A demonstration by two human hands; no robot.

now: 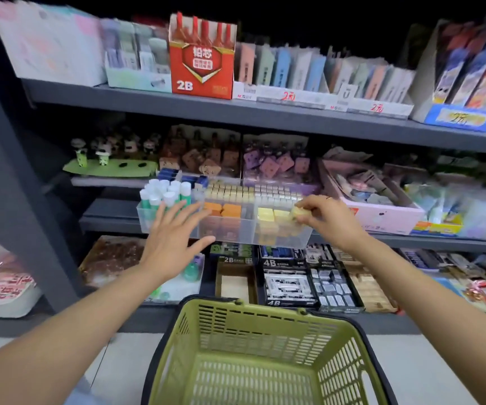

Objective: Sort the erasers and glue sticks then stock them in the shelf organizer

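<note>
Yellow eraser [296,213], seemingly unlabelled, pinched in my right hand [323,215] over the clear organizer [226,229]; my left hand [174,235] spread empty; red box [202,58] above reads "2B".

Dim upper corners, motion blur throughout, wide-angle bending at edges, even light
</note>
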